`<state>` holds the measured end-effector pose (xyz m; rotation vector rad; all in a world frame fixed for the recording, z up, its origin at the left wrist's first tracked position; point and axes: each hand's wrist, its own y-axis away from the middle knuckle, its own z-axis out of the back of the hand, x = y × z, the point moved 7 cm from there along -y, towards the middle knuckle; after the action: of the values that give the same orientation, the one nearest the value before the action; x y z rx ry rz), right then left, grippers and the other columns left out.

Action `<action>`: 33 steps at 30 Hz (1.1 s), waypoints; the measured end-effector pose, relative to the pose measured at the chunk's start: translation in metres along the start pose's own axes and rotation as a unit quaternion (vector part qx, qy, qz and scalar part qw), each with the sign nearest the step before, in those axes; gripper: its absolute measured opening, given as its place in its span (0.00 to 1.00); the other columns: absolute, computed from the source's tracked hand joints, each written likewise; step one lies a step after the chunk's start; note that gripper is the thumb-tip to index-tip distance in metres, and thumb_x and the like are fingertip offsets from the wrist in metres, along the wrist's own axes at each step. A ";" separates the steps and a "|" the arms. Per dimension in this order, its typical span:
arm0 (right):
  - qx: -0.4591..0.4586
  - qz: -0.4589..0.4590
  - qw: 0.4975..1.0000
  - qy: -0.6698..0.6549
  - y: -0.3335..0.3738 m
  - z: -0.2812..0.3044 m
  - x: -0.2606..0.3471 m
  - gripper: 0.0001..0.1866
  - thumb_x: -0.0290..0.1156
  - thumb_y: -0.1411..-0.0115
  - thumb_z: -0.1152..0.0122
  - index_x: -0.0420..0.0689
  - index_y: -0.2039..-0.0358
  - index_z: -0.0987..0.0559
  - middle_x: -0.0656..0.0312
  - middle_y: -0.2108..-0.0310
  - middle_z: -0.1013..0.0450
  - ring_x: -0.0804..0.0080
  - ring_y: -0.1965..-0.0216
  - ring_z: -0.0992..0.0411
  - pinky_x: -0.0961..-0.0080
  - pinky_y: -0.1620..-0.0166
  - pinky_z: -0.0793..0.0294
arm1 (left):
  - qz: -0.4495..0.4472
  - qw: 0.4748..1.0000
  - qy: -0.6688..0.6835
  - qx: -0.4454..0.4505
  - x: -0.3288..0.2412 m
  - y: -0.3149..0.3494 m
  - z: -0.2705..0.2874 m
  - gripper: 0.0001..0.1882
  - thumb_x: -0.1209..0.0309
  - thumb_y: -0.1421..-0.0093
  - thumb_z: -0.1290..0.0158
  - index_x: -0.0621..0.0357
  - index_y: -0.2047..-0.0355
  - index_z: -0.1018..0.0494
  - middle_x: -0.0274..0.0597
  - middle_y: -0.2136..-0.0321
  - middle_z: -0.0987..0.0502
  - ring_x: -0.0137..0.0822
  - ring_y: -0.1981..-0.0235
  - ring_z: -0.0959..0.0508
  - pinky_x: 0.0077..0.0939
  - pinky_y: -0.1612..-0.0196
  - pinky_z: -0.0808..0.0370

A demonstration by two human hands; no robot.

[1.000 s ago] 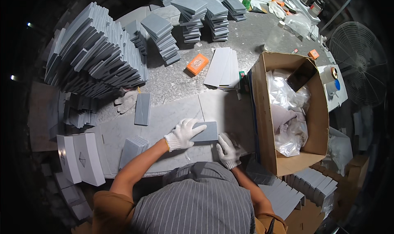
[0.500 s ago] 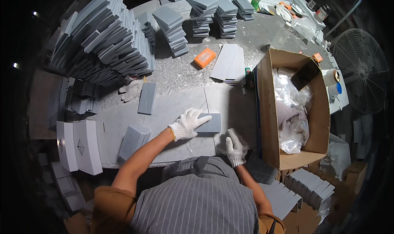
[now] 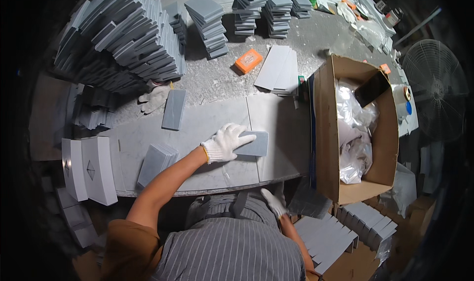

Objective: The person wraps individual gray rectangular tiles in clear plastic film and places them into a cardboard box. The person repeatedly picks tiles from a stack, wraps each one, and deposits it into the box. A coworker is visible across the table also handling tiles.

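My left hand (image 3: pixel 227 144), in a white knitted glove, rests over the left end of a grey rectangular tile (image 3: pixel 257 144) and holds it flat on the pale marble-like worktop (image 3: pixel 207 175). One finger and the thumb reach across its face. My right hand (image 3: pixel 273 202), gloved too, is below the table's front edge beside my lap. Its fingers are stretched out and I see nothing in them. Another grey tile (image 3: pixel 174 110) lies alone further back, and a small fanned pile of tiles (image 3: pixel 157 165) sits to the left of my forearm.
Tall stacks of grey tiles (image 3: pixel 123 32) rise at the far left. An open cardboard box (image 3: pixel 323 148) with clear plastic stands on the right. Behind are an orange packet (image 3: pixel 248 61), white flat strips (image 3: pixel 277 70) and a loose glove (image 3: pixel 154 99). White boxes (image 3: pixel 98 170) stand at left; a fan (image 3: pixel 437 86) stands right.
My right hand has drawn back from the worktop, down past its front edge toward my lap. My left hand stays on the tile. The view has shifted slightly.
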<state>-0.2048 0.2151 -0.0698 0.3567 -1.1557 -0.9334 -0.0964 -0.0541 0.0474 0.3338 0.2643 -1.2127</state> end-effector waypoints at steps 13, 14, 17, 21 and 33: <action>0.241 -0.144 0.886 -0.370 0.006 -0.050 0.027 0.12 0.37 0.35 0.41 0.40 0.67 0.22 0.67 0.81 0.31 0.80 0.81 0.36 0.81 0.76 0.36 | 0.067 0.987 -0.030 -0.145 0.004 0.071 0.020 0.55 0.42 0.67 0.32 0.51 0.39 0.36 0.46 0.39 0.39 0.48 0.36 0.41 0.47 0.32 0.45; 0.244 -0.147 0.882 -0.376 0.012 -0.044 0.036 0.12 0.37 0.35 0.41 0.41 0.68 0.22 0.67 0.81 0.32 0.80 0.82 0.37 0.81 0.77 0.37 | 0.059 0.987 -0.029 -0.145 0.001 0.082 0.017 0.55 0.44 0.69 0.31 0.53 0.39 0.35 0.47 0.38 0.39 0.49 0.36 0.41 0.48 0.32 0.45; 0.253 -0.074 0.901 -0.345 0.030 -0.019 0.074 0.13 0.37 0.35 0.42 0.39 0.68 0.22 0.66 0.80 0.30 0.79 0.81 0.35 0.80 0.76 0.35 | 0.078 0.984 -0.064 -0.144 -0.001 0.106 -0.001 0.56 0.43 0.71 0.31 0.53 0.40 0.35 0.48 0.38 0.39 0.50 0.36 0.42 0.49 0.32 0.46; 0.266 -0.006 0.936 -0.229 0.029 -0.001 0.099 0.15 0.39 0.36 0.39 0.39 0.60 0.21 0.67 0.68 0.25 0.83 0.67 0.31 0.84 0.61 0.29 | 0.107 0.965 -0.113 -0.211 -0.002 0.097 -0.030 0.45 0.47 0.62 0.34 0.50 0.43 0.32 0.48 0.38 0.39 0.49 0.36 0.42 0.50 0.32 0.47; 0.294 0.012 0.917 -0.268 0.042 0.006 0.141 0.09 0.33 0.38 0.37 0.42 0.70 0.24 0.67 0.70 0.25 0.84 0.69 0.31 0.85 0.63 0.31 | 0.079 0.952 0.040 -0.293 0.003 0.096 -0.020 0.10 0.67 0.59 0.34 0.52 0.80 0.26 0.44 0.48 0.26 0.50 0.42 0.31 0.43 0.46 0.28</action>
<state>-0.1779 0.1317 0.0482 0.5872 -1.9516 -0.6558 -0.0049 -0.0187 0.0382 -0.1139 0.6391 -0.9119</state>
